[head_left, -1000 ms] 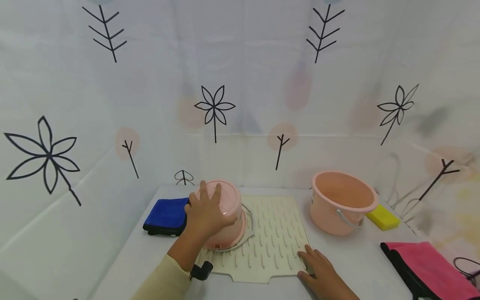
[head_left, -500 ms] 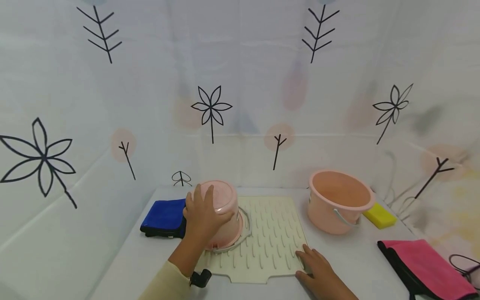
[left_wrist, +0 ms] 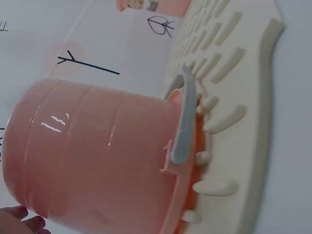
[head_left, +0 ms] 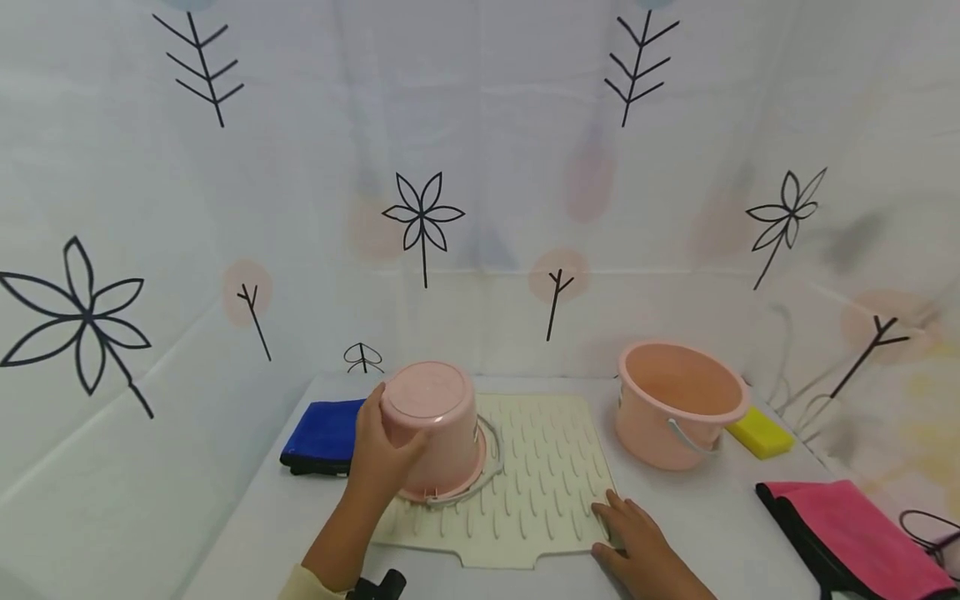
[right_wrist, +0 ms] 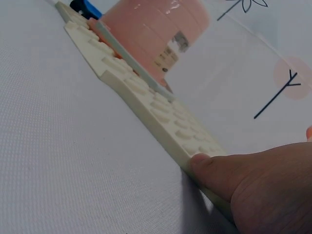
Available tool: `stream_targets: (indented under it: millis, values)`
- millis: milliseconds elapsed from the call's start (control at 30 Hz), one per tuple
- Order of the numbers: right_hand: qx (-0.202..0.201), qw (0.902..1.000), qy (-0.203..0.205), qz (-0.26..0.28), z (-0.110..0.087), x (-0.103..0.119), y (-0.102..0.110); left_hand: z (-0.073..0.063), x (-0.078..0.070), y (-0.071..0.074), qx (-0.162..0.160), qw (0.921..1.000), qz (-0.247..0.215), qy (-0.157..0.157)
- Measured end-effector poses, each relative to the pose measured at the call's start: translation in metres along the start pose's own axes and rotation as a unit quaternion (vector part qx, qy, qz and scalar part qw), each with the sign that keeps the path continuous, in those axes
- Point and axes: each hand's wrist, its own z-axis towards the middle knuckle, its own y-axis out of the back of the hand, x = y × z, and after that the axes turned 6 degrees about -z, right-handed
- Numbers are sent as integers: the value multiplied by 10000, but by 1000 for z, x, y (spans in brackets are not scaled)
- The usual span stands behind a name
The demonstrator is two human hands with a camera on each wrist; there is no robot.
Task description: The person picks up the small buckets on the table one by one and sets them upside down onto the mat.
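A pink bucket [head_left: 442,450] stands upside down on the left part of a cream drying mat [head_left: 547,475] with raised ridges. Its grey handle [left_wrist: 184,122] lies down around the rim on the mat. My left hand [head_left: 381,450] is against the bucket's left side, thumb across the front and fingers along the side. In the left wrist view, its fingertips [left_wrist: 22,214] show beside the bucket's raised base. At the mat's near right corner rests my right hand [head_left: 641,537], with its thumb [right_wrist: 209,165] on the mat's edge in the right wrist view.
A second pink bucket [head_left: 660,433] stands upright right of the mat, a yellow sponge [head_left: 761,432] beside it. A folded blue cloth item [head_left: 318,429] lies at the left, and a pink and black one [head_left: 851,529] at the right. A patterned white curtain [head_left: 480,167] hangs behind.
My left hand has slid from the top of the upturned bucket down to its left side, baring the base. The bucket and right hand have stayed in place.
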Motion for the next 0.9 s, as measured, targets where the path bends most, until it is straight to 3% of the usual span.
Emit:
stream_targets:
  millis: [133,367,533,900]
  values:
    - [32,10000,-82,2,0,1,2,-11,5,10,17,9987,-236,453]
    - [-11,10000,-25,-57,-4,3,5,-20,27,22,249,9939,530,930]
    - [-12,10000,-22,-34,-4,2,6,-25,41,24,544,9885,744,1200]
    - [24,10000,8,-27,-2,2,2,-37,72,31,1290,9717,1534,1250]
